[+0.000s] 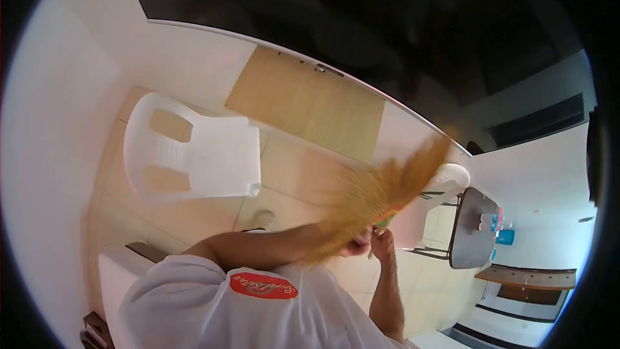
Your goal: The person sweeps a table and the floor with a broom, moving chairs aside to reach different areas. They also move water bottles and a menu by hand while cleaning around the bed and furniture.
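Broom (389,184) bristles fanned out before us, straw-yellow and blurred, with red stitching and a green band at the neck; their tips overlapped the edge of the black screen (349,19) in our view. Our right hand (382,243) gripped it below the band. Our left hand (357,245) was just beside, partly covered, so we couldn't fairly tell its grip.

Golden fanned straw of the broom (378,190) bars the way from nine to one o'clock of the hands (383,244). Past it at ten, a gap precedes the white plastic armchair (223,158). The dark-topped, round-cornered table (470,239) obstructs three; pale tiled floor (426,284) opens at four.
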A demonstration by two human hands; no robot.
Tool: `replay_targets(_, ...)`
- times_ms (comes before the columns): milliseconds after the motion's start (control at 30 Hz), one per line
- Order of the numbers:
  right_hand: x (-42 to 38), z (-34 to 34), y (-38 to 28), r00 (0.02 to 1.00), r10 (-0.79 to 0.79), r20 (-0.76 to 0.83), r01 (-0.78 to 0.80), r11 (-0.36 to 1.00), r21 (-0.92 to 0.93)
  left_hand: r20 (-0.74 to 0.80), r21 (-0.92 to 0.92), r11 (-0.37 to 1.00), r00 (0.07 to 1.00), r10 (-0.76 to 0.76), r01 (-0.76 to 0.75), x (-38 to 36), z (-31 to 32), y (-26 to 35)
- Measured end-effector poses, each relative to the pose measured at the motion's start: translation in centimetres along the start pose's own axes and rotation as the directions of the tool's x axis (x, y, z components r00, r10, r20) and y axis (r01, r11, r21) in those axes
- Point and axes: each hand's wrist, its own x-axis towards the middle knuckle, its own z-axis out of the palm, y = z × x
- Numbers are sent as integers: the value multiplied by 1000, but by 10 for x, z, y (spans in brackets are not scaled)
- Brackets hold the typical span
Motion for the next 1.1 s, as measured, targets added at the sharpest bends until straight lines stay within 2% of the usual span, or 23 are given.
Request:
replay_targets(33, -3, 0, 2, 995, -56, 85, 59, 998, -31, 34, -155, 986, 998, -53, 57, -10, -3, 12)
replay_targets(100, -18, 3, 15, 959, -148, 241, 171, 982, -77, 169, -273, 960, 985, -23, 69, -54, -3, 43)
replay_targets(133, -25, 4, 5, 949, -117, 293, 128, 992, -18, 260, -84, 995, 965, -38, 62, -81, -14, 62)
replay_targets(167, -36, 5, -18, 933, -84, 349, 76, 996, 35, 283, -135, 990, 956, 69, -32, -117, -11, 68)
replay_targets(200, -49, 6, -43, 912, -48, 408, 12, 996, 90, 363, -104, 992, 926, 102, -69, -147, -11, 73)
replay_targets(233, -51, 5, -74, 902, -62, 428, 80, 996, -25, 274, 104, 924, 904, 329, -367, -177, -5, 73)
replay_targets(267, -49, 11, -101, 909, -198, 367, 228, 973, -38, 243, 334, 736, 808, 537, -589, -204, 2, 76)
replay_targets(300, -46, 18, -123, 894, -331, 303, 367, 928, -68, 196, 354, 649, 732, 653, -674, -220, -3, 82)
replay_targets(333, -43, 29, -147, 888, -388, 247, 412, 910, -51, 160, 381, 548, 637, 754, -745, -233, -14, 91)
replay_targets(367, -37, 35, -162, 875, -445, 190, 460, 887, -43, 37, 444, 464, 533, 845, -766, -244, -31, 102)
replay_targets(467, -18, 21, -160, 886, -457, 80, 464, 870, -166, -309, 589, 482, 371, 876, -648, -243, -66, 106)
replay_targets(533, -27, -34, -118, 980, -200, 3, 196, 955, -225, -401, 769, 513, 337, 852, -382, -253, -95, 104)
replay_targets(567, -34, -63, -69, 992, -112, -62, 86, 942, -325, -436, 815, 516, 309, 845, -264, -258, -105, 103)
replay_targets(600, -50, -88, -22, 981, 67, -180, -68, 998, -3, -466, 843, 517, 280, 839, -146, -258, -119, 101)
replay_targets(633, -77, -105, 11, 904, -5, -428, -102, 969, -226, -481, 839, 527, 269, 834, -135, -260, -140, 101)
replay_targets(667, -103, -116, 10, 840, 267, -472, -354, 929, -106, -500, 834, 540, 257, 827, -114, -271, -164, 106)
replay_targets(700, -128, -128, 8, 710, 516, -479, -579, 815, 21, -518, 832, 550, 250, 818, -76, -284, -179, 111)
replay_targets(800, -182, -119, 93, 625, 685, -375, -518, 723, 457, -648, 761, 637, 150, 746, 122, -285, -204, 121)
replay_targets(867, -194, -119, 101, 694, 701, -167, -529, 653, 542, -640, 755, 587, 138, 756, 292, -277, -202, 129)
replay_targets(900, -193, -121, 103, 715, 679, -169, -508, 670, 540, -622, 756, 552, 126, 773, 350, -277, -201, 134)
replay_targets(933, -186, -124, 104, 742, 649, -167, -486, 694, 532, -588, 782, 516, 142, 796, 349, -277, -199, 142)
replay_targets(1000, -161, -135, 36, 690, 684, -236, -190, 485, 853, -512, 832, 446, 150, 845, 330, -265, -186, 149)
replay_targets(1100, -155, -138, 78, 842, 531, 94, -322, 356, 877, -417, 881, 373, 106, 903, 291, -239, -153, 147)
